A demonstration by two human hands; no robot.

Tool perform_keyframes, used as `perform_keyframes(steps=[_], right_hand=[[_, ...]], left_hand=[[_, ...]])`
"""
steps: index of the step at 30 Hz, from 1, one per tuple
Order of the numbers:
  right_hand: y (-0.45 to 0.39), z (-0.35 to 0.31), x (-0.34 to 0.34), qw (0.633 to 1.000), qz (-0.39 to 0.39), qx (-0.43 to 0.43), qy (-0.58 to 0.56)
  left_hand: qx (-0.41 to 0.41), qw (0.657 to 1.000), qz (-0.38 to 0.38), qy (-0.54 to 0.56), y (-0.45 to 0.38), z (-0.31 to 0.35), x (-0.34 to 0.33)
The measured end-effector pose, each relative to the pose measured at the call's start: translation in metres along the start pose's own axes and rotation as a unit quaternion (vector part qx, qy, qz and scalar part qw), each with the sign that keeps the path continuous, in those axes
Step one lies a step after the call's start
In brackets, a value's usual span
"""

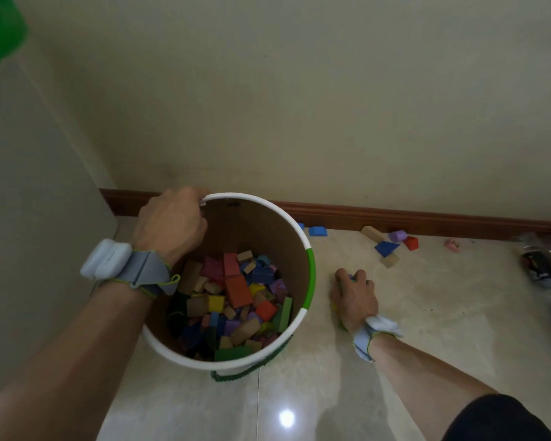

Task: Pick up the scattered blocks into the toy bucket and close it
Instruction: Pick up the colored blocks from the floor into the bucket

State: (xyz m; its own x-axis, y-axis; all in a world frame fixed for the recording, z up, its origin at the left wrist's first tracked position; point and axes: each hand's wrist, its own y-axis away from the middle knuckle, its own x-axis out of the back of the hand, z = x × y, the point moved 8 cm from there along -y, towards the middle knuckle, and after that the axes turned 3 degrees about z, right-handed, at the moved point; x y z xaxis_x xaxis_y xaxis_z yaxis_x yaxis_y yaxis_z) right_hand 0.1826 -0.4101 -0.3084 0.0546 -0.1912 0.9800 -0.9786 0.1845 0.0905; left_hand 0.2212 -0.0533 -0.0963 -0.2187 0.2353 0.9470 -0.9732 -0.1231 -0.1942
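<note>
Head view: you look down at a tiled floor (427,313) by a wall with a brown skirting board (395,218).
Toy bucket (309,268): upright on the floor, open, white rim with a green stretch on its right side, partly filled with mixed coloured blocks (236,297).
Left hand (169,222): your fingers curl over the bucket's far-left rim and grip it.
Right hand (355,297): down on the floor just right of the bucket, fingers curled over small blocks; a bit of purple and green shows under it.
Scattered blocks: blue wedge (317,231), tan bar (372,233), purple cylinder (397,236), red cube (411,243), blue triangle (386,248), tan cube (390,260), pink piece (452,245), all near the skirting board.
Wrists: each carries a pale blue strapped band.
</note>
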Motion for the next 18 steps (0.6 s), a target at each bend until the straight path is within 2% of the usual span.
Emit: perform_keyframes(steps=[6, 9, 11, 14, 18], right_hand=[[0.005, 0.034, 0.011, 0.976, 0.03, -0.117, -0.179], [0.002, 0.042, 0.021, 0.936, 0.042, -0.194, -0.291], [0.0, 0.036, 0.032, 0.892, 0.034, -0.232, -0.386], [0.0, 0.001, 0.067, 0.818, 0.004, -0.211, -0.535], [0.008, -0.062, 0.15, 0.757, -0.018, -0.092, -0.647]], left_hand=[[0.021, 1.0, 0.014, -0.001, 0.013, -0.005, 0.008], [0.026, 1.0, 0.011, -0.005, 0.016, -0.006, 0.01], [0.025, 1.0, 0.009, -0.004, 0.017, -0.006, 0.01], [0.029, 0.999, 0.013, -0.01, 0.019, -0.004, 0.013], [0.036, 0.999, 0.005, -0.016, 0.02, -0.004, 0.012]])
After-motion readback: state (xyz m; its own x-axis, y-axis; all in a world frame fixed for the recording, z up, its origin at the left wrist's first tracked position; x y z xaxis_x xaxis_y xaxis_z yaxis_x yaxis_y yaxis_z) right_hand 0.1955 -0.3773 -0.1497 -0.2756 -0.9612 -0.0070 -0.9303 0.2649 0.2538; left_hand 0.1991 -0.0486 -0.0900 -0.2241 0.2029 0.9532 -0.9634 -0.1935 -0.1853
